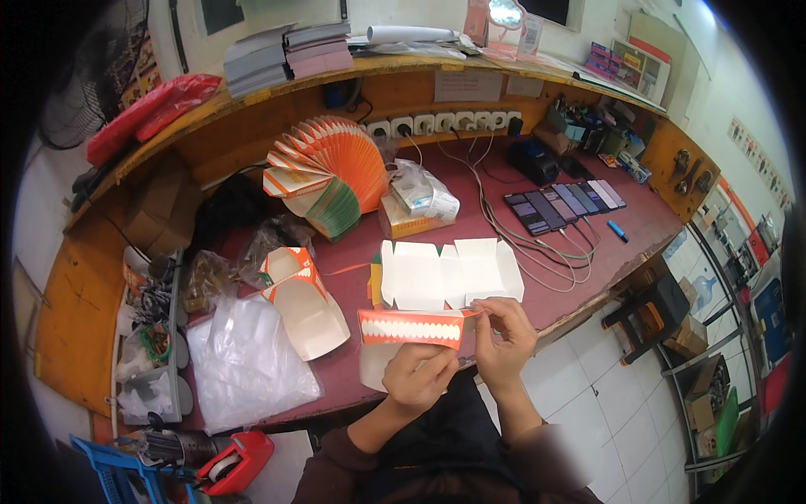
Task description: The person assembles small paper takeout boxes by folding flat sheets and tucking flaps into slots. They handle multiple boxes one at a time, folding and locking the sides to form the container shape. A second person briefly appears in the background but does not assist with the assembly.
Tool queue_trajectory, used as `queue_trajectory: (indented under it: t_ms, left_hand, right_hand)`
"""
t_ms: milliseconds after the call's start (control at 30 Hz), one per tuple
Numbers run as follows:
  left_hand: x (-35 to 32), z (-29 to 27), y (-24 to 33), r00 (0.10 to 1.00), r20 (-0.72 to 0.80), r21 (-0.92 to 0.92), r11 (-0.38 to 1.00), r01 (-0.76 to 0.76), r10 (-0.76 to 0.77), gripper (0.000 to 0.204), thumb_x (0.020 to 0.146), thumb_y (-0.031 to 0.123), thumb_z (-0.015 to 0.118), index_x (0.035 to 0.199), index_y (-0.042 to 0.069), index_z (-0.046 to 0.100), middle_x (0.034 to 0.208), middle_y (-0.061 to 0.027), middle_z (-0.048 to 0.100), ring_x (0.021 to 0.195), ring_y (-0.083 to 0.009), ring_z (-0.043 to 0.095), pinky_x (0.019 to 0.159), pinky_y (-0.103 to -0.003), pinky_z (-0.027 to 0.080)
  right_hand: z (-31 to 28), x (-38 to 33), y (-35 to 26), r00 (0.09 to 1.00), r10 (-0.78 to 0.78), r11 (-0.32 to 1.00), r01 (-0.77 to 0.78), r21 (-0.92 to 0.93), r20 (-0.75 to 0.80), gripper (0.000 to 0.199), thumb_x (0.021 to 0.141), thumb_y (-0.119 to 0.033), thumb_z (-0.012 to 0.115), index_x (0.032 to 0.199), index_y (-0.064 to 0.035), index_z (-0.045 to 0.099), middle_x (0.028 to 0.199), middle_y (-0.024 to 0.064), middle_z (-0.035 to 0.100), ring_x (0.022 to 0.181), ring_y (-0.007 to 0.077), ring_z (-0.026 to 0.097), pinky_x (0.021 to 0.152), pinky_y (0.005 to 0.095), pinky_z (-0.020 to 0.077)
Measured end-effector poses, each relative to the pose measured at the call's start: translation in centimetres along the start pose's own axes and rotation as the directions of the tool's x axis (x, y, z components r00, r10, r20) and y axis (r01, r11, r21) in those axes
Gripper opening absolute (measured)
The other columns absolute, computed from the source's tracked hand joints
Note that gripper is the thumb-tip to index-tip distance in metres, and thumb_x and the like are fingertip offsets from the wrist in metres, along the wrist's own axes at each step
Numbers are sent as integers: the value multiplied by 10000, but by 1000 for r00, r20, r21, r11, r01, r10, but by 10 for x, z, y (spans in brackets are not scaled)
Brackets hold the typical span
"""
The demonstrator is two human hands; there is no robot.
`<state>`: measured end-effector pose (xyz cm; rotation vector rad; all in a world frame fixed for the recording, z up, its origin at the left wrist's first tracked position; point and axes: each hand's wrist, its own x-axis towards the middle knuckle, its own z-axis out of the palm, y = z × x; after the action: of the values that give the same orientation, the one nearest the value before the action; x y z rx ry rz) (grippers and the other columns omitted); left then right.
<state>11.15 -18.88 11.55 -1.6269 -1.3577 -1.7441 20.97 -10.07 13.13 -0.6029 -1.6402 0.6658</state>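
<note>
Beyond our hands on the red table lies a flat white unfolded carton, while our left hand pinches the orange carton strip from below and our right hand grips its right end.

A dark red worktable filled the middle of the view, backed by an orange wooden board with a row of white wall sockets. Above the table's back edge ran a wooden shelf holding stacked papers. Behind the shelf stood a pale wall. Right of the table, a white tiled floor spread out, with a small dark stool near the table's edge. Left of the table hung a black fan.
</note>
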Motion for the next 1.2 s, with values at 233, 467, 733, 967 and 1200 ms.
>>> queue_trajectory:
  t_ms: [233, 467, 733, 967, 1200]
  left_hand:
    - [7, 6, -15, 999, -13, 102, 994, -39, 40, 192, 638, -62, 734, 809, -2, 671, 752, -88, 596, 659, -228, 614, 562, -285, 490]
    - [1, 3, -16, 962, 89, -357, 894, 271, -257, 193, 727, -67, 710, 913, -25, 681, 876, -97, 657, 818, -177, 659, 677, -257, 531]
    - [4, 3, -22, 825, 115, -727, 520, 449, -552, 277, 792, -41, 674, 1057, -48, 594, 1127, -101, 569, 1003, -175, 605, 816, -299, 542]
    - [13, -5, -32, 589, 93, -773, 314, 551, -803, 261, 949, 121, 497, 1178, -2, 526, 1073, -79, 598, 904, -124, 618, 747, -263, 551]
    - [3, -2, -53, 714, 177, -937, 106, 333, -677, 422, 956, 373, 464, 1230, 52, 471, 1186, -92, 562, 1049, -207, 564, 815, -337, 486]
  right_hand:
    - [-9, -6, 1, 976, 57, 967, -106, 230, 211, 41, 822, 4, 648, 837, 32, 621, 850, 62, 593, 767, 96, 558, 654, 207, 449]
    - [-1, -17, -7, 990, -53, 990, 35, 139, 129, 85, 800, -7, 664, 869, 26, 627, 917, 108, 597, 786, 159, 582, 659, 239, 462]
    - [3, -26, -24, 879, -283, 938, 337, -81, 384, 383, 712, -16, 628, 1093, -58, 627, 1211, 179, 541, 1065, 293, 556, 851, 395, 470]
    - [-7, -19, -1, 925, -212, 879, 321, -353, 315, 351, 709, -80, 668, 1050, -83, 584, 1232, 151, 524, 1123, 312, 504, 914, 468, 408]
    - [-17, -11, 22, 993, -107, 949, 115, -293, 46, 214, 738, 47, 664, 934, -31, 632, 860, 114, 623, 703, 234, 634, 577, 289, 516]
